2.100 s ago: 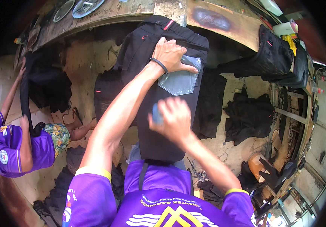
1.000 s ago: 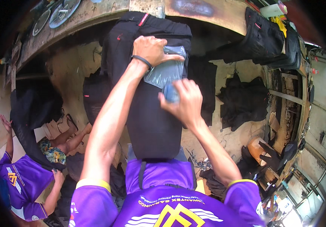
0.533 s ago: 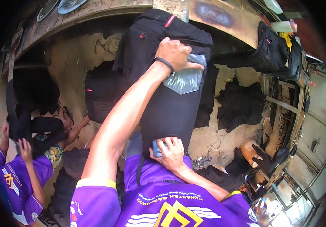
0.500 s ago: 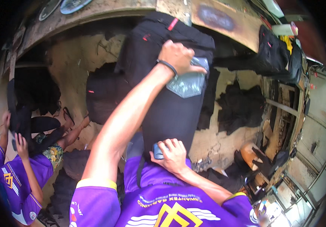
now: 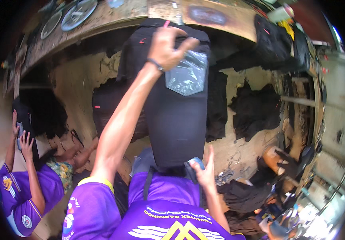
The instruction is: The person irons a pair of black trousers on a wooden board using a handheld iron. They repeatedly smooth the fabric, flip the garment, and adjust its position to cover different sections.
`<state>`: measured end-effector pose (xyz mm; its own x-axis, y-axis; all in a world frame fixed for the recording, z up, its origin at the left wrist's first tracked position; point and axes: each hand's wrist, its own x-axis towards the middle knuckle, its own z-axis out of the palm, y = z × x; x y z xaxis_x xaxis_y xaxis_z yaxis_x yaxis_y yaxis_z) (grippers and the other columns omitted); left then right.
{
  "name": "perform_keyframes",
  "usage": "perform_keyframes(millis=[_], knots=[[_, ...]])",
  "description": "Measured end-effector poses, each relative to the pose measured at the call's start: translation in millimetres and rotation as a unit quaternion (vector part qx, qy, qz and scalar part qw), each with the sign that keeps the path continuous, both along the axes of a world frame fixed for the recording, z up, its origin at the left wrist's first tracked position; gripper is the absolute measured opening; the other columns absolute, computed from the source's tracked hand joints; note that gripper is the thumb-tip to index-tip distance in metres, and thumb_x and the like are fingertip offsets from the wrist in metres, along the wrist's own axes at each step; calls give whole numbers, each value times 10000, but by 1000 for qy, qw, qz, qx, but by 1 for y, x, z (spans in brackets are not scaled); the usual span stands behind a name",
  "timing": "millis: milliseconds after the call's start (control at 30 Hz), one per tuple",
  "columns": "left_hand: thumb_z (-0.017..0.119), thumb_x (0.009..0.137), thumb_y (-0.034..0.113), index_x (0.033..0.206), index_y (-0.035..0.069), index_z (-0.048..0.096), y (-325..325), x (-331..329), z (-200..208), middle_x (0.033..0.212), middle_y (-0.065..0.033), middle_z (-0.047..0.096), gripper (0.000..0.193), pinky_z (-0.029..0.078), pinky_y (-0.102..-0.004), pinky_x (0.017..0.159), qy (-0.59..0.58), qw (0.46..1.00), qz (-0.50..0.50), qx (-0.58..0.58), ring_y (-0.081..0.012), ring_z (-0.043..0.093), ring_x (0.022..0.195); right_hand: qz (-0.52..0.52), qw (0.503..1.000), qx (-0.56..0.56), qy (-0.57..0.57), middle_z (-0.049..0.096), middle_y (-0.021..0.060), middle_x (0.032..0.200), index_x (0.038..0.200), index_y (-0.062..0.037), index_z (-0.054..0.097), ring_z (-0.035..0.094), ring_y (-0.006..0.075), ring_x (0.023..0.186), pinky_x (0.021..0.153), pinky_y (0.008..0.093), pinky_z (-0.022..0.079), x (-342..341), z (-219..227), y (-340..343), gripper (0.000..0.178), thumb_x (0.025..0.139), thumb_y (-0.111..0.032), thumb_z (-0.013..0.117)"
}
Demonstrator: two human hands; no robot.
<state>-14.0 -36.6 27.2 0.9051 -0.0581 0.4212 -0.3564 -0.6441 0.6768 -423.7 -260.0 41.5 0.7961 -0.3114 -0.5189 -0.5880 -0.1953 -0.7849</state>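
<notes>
A black garment (image 5: 176,124) lies stretched lengthwise before me, its far end by the wooden bench. On its upper right part sits a clear grey pocket-shaped plastic piece (image 5: 188,74). My left hand (image 5: 168,48) is over the garment's far end, just above and left of that plastic piece. Its thumb is apart from the bent fingers, slightly blurred, and nothing shows in it. At the near right corner of the garment, my right hand (image 5: 206,172) holds a small blue-grey block (image 5: 196,163), whose kind I cannot make out.
A wooden bench (image 5: 120,15) runs along the far side, with round metal lids (image 5: 78,15) at its left. More black garments (image 5: 256,110) lie on the floor and hang at the right (image 5: 272,40). At the left, another person in a purple shirt (image 5: 32,180) handles dark cloth.
My left hand has moved left and up, off the plastic piece, leaving it fully seen. My right hand has shifted right with the blue-grey block, to the garment's near corner.
</notes>
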Motion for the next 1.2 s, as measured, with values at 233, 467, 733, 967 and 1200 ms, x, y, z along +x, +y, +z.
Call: perform_keyframes(millis=[233,467,733,967,1200], knots=[[600,1082,565,1668,-50,306,45,-135,-71,1632,-326,480,899,416,-477,1225,140,974,137,-111,-468,472,1518,137,976,31,168,806,174,925,1091,25,778,763,254,875,852,423,574,-75,-9,-31,528,906,-467,825],[431,1205,368,1333,-69,671,36,-359,-120,1277,-87,722,515,508,-328,1009,457,778,147,-405,-156,615,1153,221,959,-178,-24,115,319,1789,1737,-238,297,468,519,1507,1116,531,554,-73,38,-41,1118,809,-480,872],[481,1179,406,1408,33,648,81,-270,-184,1367,-102,680,468,552,-395,990,378,681,220,-588,-208,638,1242,446,878,-163,-68,-79,444,1728,1717,-215,357,752,566,1026,924,545,644,111,37,132,1162,731,-588,845],[467,1116,654,1666,55,356,64,-311,-54,1576,-198,557,821,530,-492,1072,401,804,200,-392,-315,579,1415,198,943,-257,-71,13,405,1757,1770,-236,117,661,627,1205,950,568,628,141,44,41,1226,816,-501,839],[559,1123,519,1458,-150,386,15,-143,-36,1212,-415,681,769,526,-546,992,256,929,223,-145,-560,660,1181,-70,996,-22,-41,527,-3,672,754,-7,697,448,130,674,628,369,390,300,-4,-6,587,909,-560,814]])
